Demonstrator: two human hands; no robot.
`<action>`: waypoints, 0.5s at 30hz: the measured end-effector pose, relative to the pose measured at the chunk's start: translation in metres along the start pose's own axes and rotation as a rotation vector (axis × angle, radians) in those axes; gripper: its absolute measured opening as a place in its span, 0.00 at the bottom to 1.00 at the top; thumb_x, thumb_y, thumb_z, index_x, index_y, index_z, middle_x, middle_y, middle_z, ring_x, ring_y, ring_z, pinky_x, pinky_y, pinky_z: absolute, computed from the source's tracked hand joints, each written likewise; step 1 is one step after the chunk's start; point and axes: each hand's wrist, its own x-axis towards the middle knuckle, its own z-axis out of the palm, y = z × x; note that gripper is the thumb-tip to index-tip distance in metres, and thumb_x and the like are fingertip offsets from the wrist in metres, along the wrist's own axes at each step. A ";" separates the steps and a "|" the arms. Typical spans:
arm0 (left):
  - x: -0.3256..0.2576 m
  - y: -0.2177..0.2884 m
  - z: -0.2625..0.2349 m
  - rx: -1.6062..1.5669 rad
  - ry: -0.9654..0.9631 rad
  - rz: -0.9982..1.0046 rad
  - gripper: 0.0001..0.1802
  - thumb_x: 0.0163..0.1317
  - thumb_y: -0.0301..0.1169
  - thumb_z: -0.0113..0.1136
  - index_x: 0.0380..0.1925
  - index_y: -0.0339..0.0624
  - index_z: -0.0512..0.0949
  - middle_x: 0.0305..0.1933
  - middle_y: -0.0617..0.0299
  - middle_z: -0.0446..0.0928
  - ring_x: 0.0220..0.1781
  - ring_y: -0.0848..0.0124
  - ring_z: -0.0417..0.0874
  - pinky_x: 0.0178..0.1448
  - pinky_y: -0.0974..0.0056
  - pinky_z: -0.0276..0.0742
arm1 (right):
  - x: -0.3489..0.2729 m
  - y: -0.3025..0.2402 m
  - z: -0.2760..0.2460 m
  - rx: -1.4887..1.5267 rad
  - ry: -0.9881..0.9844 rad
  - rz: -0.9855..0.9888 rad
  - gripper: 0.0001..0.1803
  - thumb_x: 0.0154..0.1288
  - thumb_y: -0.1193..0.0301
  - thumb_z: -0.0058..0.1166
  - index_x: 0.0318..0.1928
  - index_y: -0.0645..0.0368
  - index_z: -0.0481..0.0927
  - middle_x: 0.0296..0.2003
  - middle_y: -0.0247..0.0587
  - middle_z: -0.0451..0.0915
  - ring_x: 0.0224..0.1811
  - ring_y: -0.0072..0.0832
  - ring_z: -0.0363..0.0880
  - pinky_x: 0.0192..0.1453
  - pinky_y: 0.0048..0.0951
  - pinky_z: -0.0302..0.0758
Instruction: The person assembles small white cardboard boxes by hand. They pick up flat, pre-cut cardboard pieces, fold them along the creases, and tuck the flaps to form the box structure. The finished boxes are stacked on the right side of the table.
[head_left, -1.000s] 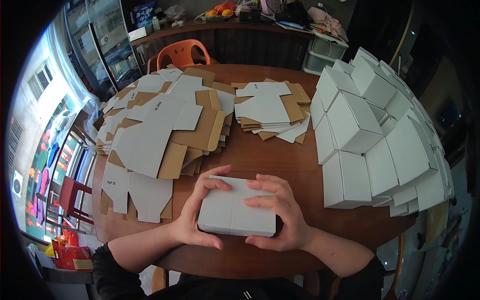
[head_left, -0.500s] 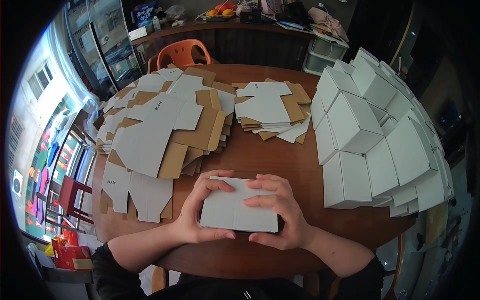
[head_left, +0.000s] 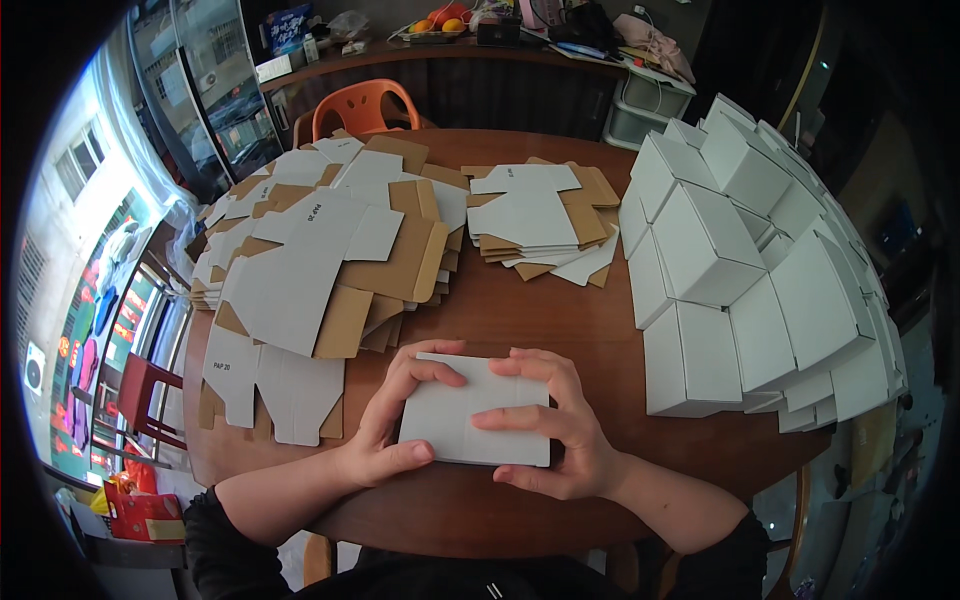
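Observation:
A white cardboard box is between my hands at the near middle of the table. My left hand grips its left side, with fingers over the far left corner and the thumb at the near left corner. From the right, my right hand holds it, two fingers lying across the top and the thumb along the near edge. The box's underside and far side are hidden.
Flat unfolded cartons, white and brown, are piled at the left. A smaller stack of flat cartons lies at the far middle. Folded white boxes rise in a high stack at the right. Beyond the table stands an orange chair.
The box has tilted slightly, so the dark gap under its near edge no longer shows. My left thumb has drawn back leftward, and a right finger reaches further across the top.

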 end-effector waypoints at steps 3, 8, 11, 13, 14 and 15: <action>0.000 0.004 0.001 0.009 0.003 -0.019 0.36 0.58 0.50 0.63 0.60 0.38 0.69 0.71 0.38 0.57 0.75 0.52 0.56 0.73 0.48 0.55 | 0.000 0.000 0.000 -0.004 -0.002 0.004 0.26 0.56 0.61 0.72 0.57 0.43 0.83 0.67 0.46 0.65 0.70 0.50 0.59 0.74 0.51 0.60; 0.001 0.006 0.001 0.022 -0.002 -0.030 0.35 0.58 0.48 0.64 0.60 0.39 0.69 0.72 0.39 0.57 0.75 0.52 0.56 0.73 0.48 0.55 | -0.002 0.005 0.002 -0.021 -0.006 -0.005 0.26 0.56 0.56 0.72 0.55 0.46 0.84 0.67 0.47 0.65 0.70 0.51 0.58 0.74 0.55 0.59; 0.000 0.007 0.001 0.019 0.001 -0.044 0.35 0.57 0.47 0.64 0.60 0.39 0.69 0.71 0.39 0.57 0.75 0.52 0.56 0.73 0.48 0.55 | -0.001 0.002 0.000 -0.015 -0.007 -0.008 0.26 0.58 0.58 0.71 0.57 0.44 0.83 0.67 0.46 0.65 0.70 0.50 0.59 0.74 0.51 0.61; 0.000 0.007 0.001 0.015 0.003 -0.043 0.35 0.57 0.47 0.64 0.60 0.39 0.69 0.71 0.39 0.57 0.75 0.52 0.56 0.73 0.49 0.55 | -0.001 0.004 0.000 -0.007 -0.012 -0.016 0.26 0.60 0.54 0.68 0.57 0.45 0.83 0.67 0.47 0.65 0.70 0.50 0.59 0.74 0.52 0.60; 0.000 0.007 0.001 0.016 0.003 -0.038 0.35 0.57 0.47 0.64 0.60 0.39 0.69 0.71 0.39 0.57 0.75 0.52 0.56 0.73 0.49 0.55 | -0.001 0.005 -0.001 -0.003 -0.013 -0.019 0.26 0.61 0.53 0.67 0.58 0.45 0.83 0.67 0.47 0.65 0.70 0.50 0.59 0.74 0.52 0.59; 0.001 0.007 0.001 0.017 0.003 -0.032 0.35 0.57 0.47 0.64 0.60 0.39 0.69 0.71 0.39 0.57 0.75 0.52 0.56 0.73 0.49 0.55 | -0.001 0.006 -0.001 0.008 -0.017 -0.024 0.25 0.62 0.52 0.65 0.58 0.45 0.82 0.67 0.47 0.65 0.70 0.50 0.58 0.74 0.52 0.59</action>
